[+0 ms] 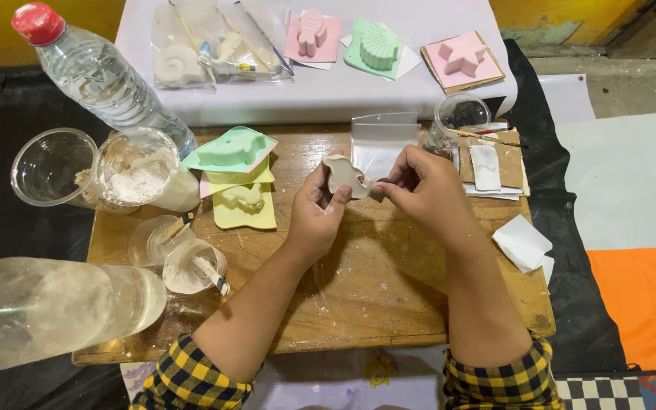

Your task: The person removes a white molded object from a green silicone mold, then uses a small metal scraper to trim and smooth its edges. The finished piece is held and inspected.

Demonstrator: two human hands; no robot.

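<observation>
My left hand (314,216) holds a small white plaster cast figure (344,175) upright above the wooden board (373,304). My right hand (427,190) pinches the figure's right edge with thumb and fingers, with something small and dark between them. Both sleeves are yellow and dark plaid. Just behind the hands a clear plastic bag (381,140) lies on the board.
Green and yellow moulds (233,152) lie left of the hands. A cup of white powder (142,171), an empty cup (51,167), two plastic bottles (93,72) and mixing cups (191,266) stand at left. Pink and green moulds (377,45) rest on white cloth behind. Folded paper (521,243) lies right.
</observation>
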